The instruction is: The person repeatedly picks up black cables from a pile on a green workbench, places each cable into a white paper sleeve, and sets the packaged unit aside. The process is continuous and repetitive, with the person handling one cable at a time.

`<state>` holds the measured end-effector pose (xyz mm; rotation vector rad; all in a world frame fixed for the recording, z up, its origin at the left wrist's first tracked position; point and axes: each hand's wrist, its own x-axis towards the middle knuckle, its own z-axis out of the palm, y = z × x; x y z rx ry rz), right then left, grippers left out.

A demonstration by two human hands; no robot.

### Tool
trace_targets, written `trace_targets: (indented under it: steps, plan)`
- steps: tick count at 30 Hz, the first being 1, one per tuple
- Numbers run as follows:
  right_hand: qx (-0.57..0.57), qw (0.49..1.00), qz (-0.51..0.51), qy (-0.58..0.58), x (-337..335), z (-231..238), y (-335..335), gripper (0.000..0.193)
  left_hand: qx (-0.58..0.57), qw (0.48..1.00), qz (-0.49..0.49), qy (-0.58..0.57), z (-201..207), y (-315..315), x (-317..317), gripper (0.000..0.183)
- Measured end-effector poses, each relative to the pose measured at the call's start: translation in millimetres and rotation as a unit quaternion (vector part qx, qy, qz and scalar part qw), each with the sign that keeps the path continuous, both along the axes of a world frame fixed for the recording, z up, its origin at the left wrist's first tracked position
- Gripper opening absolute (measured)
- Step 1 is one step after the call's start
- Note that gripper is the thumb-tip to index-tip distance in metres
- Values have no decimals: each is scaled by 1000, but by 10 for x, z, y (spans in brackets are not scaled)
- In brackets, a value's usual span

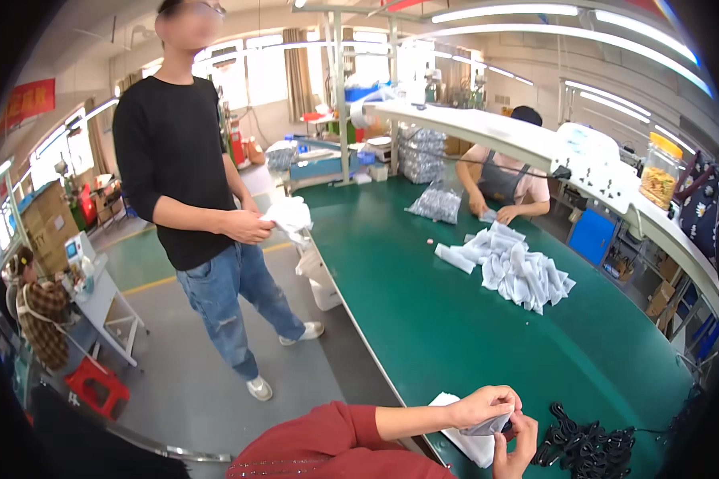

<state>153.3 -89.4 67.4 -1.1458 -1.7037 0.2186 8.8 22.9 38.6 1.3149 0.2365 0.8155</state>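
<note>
Over the near edge of the green table, my left hand pinches a small greyish translucent plastic bag. My right hand is closed at the bag's right end, its fingers curled around a small dark piece that is mostly hidden. Beneath both hands lies a white stack of flat bags. Just right of my right hand spreads a heap of black coiled cables.
Farther along the green table lies a pile of filled grey-white packets, with a clear bag of packets behind. A seated co-worker handles a packet there. Another person stands left, holding something white. A raised shelf runs along the right.
</note>
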Motion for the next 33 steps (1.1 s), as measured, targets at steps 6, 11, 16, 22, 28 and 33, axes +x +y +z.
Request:
trace_targets:
  steps: [6,11,16,22,28,33]
  plan:
    - [16,1000,-11,-22,39,-44,21,18,-64,998,-20,-13,10,81,51,17]
    - [29,998,-47,5,90,30,-3,7,-85,992,-21,91,5,23,52,21]
    - [15,993,-79,89,138,144,38,9,-36,995,-81,45,-89,-188,128,51]
    - [-17,974,-25,226,271,-116,178,16,24,975,-88,204,-235,-302,42,49]
    - [-48,932,-37,357,531,-268,351,16,10,976,-66,206,-272,-257,-58,48]
    - [-56,922,-119,365,757,-606,514,24,12,972,-6,233,-195,-146,-147,44]
